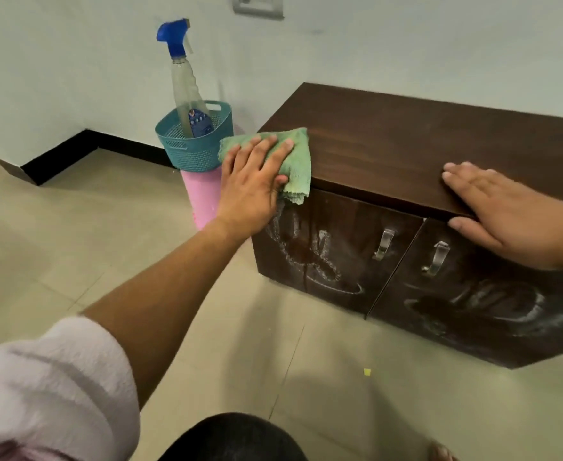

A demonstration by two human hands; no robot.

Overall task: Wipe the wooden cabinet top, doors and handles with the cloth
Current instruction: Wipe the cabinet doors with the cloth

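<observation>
A low dark wooden cabinet stands against the wall on the right. My left hand presses a green cloth flat on the front left corner of its top, and the cloth hangs over the edge. My right hand rests flat on the top's front edge, fingers spread, holding nothing. Below are two doors, the left door and the right door, both smeared with white streaks. Each has a metal handle: one handle on the left door, another handle on the right.
A teal basket holding a spray bottle with a blue trigger sits on a pink container just left of the cabinet. The floor is beige tile with a small yellow scrap. A wall socket is above.
</observation>
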